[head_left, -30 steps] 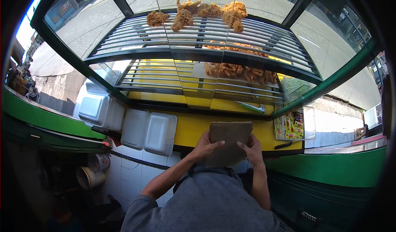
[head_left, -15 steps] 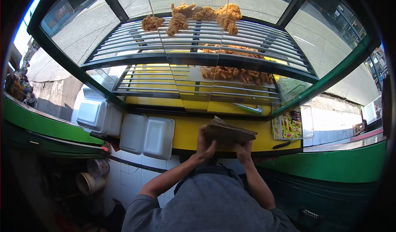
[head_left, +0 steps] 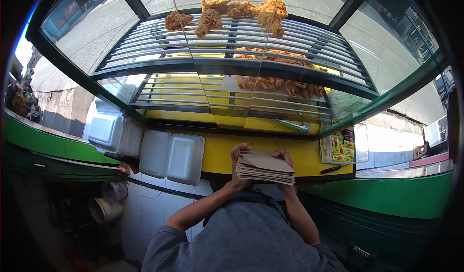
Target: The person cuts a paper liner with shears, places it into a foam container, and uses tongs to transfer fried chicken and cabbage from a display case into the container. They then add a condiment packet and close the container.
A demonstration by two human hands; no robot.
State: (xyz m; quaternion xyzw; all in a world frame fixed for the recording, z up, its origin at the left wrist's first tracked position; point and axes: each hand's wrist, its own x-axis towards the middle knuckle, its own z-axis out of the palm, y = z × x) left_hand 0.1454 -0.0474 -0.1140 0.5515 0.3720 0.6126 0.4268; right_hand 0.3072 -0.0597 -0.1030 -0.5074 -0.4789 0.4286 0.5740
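A thick stack of brown paper sheets (head_left: 266, 166) is in both my hands, in front of my body over the near edge of the yellow counter. My left hand (head_left: 238, 162) grips its left side, with the thumb near the top edge. Round its right side my right hand (head_left: 284, 157) is closed, fingertips at the upper right corner. The stack's layered near edge faces me. To its left lies an open white foam box (head_left: 185, 158), lid folded out flat.
Several foam boxes (head_left: 106, 132) are piled at the left. A tub of sauce sachets (head_left: 342, 149) and a black-handled knife (head_left: 330, 169) lie at the right. Ahead, the glass display case holds fried chicken (head_left: 210, 22) on slatted shelves, with tongs (head_left: 295, 125) below.
The paper stack has tipped from nearly edge-on, its dark underside toward me, to flatter with its top face showing. Both hands have shifted along its sides.
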